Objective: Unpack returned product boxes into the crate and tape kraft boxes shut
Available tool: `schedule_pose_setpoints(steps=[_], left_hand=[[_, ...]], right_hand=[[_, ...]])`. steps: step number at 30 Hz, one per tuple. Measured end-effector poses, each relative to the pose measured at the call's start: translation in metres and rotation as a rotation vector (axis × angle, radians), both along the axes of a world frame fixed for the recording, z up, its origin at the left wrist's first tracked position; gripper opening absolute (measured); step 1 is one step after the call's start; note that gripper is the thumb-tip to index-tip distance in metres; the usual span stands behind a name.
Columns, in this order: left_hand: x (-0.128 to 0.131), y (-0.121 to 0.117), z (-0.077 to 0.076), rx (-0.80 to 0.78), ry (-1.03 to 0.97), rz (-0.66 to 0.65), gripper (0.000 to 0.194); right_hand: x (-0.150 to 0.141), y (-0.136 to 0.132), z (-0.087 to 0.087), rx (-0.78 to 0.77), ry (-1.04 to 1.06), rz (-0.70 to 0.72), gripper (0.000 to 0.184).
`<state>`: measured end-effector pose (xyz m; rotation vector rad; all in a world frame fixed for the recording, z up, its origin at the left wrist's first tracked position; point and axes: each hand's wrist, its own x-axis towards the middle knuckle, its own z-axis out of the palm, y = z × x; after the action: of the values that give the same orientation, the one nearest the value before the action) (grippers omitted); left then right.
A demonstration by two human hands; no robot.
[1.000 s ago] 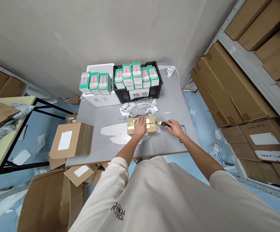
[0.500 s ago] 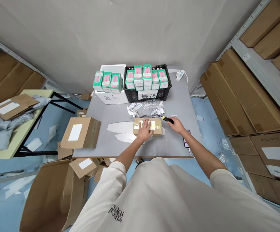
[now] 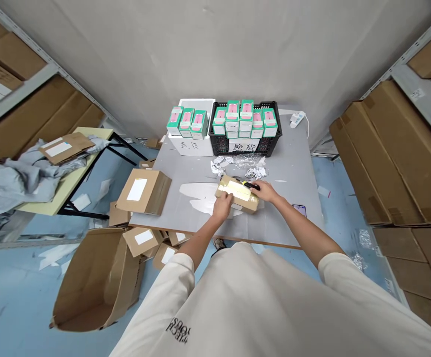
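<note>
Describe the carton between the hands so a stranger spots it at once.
Start at the gray table and find the black crate at its back. In front of it, past the crumpled paper, a small brown carton sits between the left hand and right hand. Unlike the bigger carton at the table's left, it has shiny yellowish tape along its top.

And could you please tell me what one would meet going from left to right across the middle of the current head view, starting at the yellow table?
Yellow table → brown carton → white bin → taped box → right hand → phone.
</note>
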<state>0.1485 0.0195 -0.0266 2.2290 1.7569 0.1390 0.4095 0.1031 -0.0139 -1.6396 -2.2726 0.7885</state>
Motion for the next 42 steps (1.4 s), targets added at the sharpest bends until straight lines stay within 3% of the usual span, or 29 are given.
schedule_pose_setpoints(steps=[3,8,12,15,19,22,25,28,35,39,42], left_hand=[[-0.009,-0.001,-0.004,-0.042,-0.058,0.091,0.039],[-0.017,0.001,-0.008,0.024,-0.215,0.136,0.034],[-0.015,0.013,-0.002,0.074,-0.284,0.137,0.036],[-0.009,0.022,0.007,0.086,-0.223,0.121,0.039],[0.013,0.023,0.015,0.064,-0.063,0.177,0.062],[0.036,0.016,0.018,0.002,-0.011,0.170,0.085],[0.049,0.009,0.019,-0.004,0.058,0.118,0.091],[0.046,0.005,0.020,-0.034,0.086,0.038,0.093],[0.005,0.017,0.021,-0.102,0.039,-0.466,0.106],[-0.008,0.024,0.020,-0.056,0.046,-0.446,0.096],[-0.004,0.023,0.018,0.014,0.029,-0.396,0.089]], right_hand=[[0.003,-0.014,0.000,-0.034,0.009,0.037,0.038],[-0.005,-0.041,-0.001,-0.095,0.118,-0.037,0.038],[-0.017,-0.058,-0.007,-0.203,0.218,-0.033,0.037],[-0.019,-0.061,-0.012,-0.215,0.288,-0.082,0.037],[-0.011,-0.050,-0.013,-0.126,0.321,-0.241,0.037],[-0.003,-0.043,-0.011,-0.094,0.330,-0.277,0.036],[-0.001,-0.040,-0.012,-0.056,0.336,-0.283,0.035],[-0.003,-0.041,-0.015,-0.049,0.373,-0.297,0.035],[-0.012,-0.043,-0.015,-0.182,0.480,-0.389,0.032],[-0.019,-0.049,-0.015,-0.353,0.558,-0.390,0.028],[-0.022,-0.054,-0.015,-0.463,0.632,-0.358,0.027]])
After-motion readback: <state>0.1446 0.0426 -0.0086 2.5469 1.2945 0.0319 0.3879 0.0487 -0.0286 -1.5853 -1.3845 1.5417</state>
